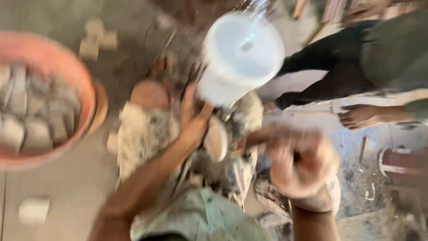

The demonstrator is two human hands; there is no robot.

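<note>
a tub of blocks sits at the floor's left edge, loose blocks behind it and one before it. a bucket stands right of the tub, behind the left hand; the right hand lies further right.

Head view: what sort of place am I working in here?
Likely a floor-level craft or stone workshop. An orange basin holds grey blocks, loose blocks lie on the dusty floor, and a white bucket stands by the hands.
</note>
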